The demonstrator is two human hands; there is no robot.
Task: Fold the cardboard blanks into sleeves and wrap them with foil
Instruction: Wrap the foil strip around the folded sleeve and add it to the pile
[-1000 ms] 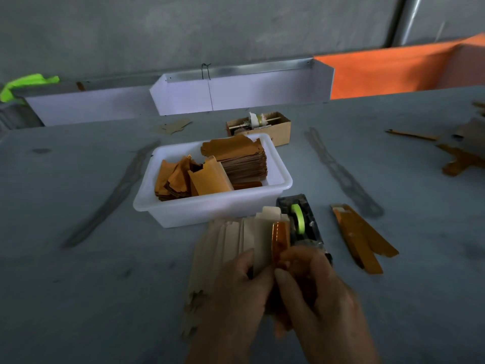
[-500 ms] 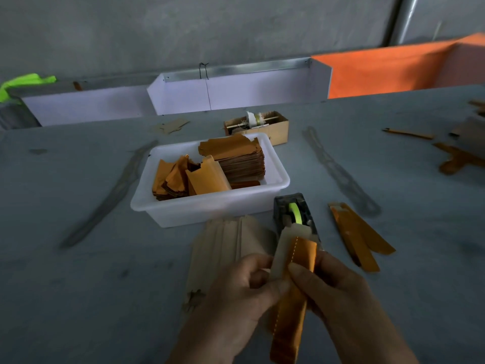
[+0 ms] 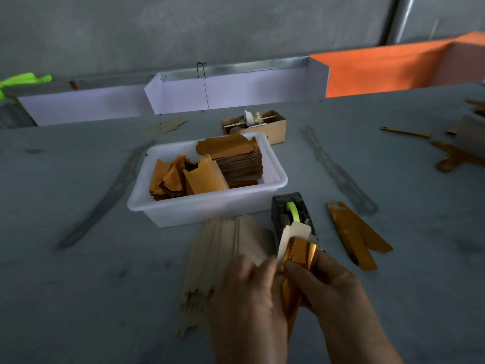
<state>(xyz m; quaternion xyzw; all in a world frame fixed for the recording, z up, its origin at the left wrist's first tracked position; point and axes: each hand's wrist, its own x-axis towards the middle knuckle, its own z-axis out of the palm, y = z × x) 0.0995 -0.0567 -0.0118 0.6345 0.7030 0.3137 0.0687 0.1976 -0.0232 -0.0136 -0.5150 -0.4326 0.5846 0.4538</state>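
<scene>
Foil (image 3: 298, 254) half round the sleeve (image 3: 294, 231), both hands' grip pinching it, two wrapped sleeves (image 3: 354, 233) done, cardboard blanks (image 3: 225, 248) waiting on the worktop (image 3: 78, 285).

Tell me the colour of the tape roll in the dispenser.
Bright yellow-green tape roll, seen in the head view.
</scene>
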